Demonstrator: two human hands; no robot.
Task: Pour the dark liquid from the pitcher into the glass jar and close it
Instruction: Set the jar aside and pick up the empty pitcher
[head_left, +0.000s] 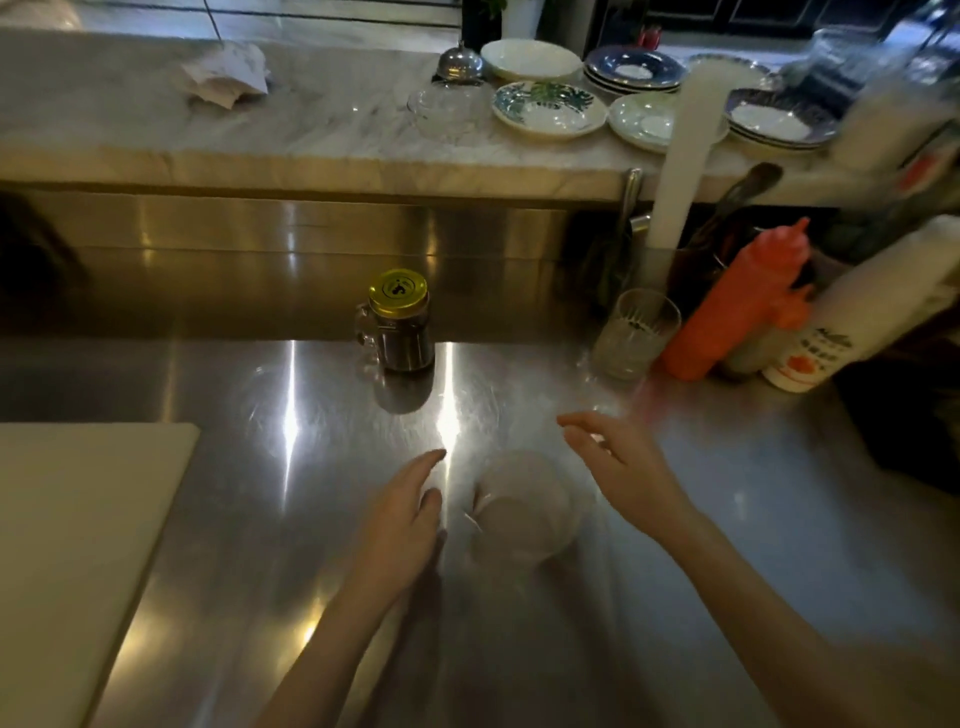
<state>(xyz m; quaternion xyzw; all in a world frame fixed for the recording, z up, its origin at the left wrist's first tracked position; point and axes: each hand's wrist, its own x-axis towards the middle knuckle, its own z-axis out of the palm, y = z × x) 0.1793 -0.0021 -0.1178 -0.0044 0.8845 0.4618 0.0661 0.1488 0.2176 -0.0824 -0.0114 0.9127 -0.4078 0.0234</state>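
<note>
A glass jar (400, 332) with a handle and a yellow lid (397, 291) stands upright on the steel counter (260, 519), holding dark liquid. Nearer to me a clear pitcher (524, 506) sits between my hands; it looks blurred and pale inside. My left hand (402, 519) hovers just left of the pitcher with fingers apart, holding nothing. My right hand (618, 467) hovers to the pitcher's right, fingers spread, also holding nothing. Neither hand touches the jar.
A pale cutting board (67, 545) lies at the left. A ribbed drinking glass (636, 332), an orange squeeze bottle (737, 306) and a white bottle (852, 322) crowd the right. Plates (548, 109) and a bell (460, 62) rest on the marble shelf behind.
</note>
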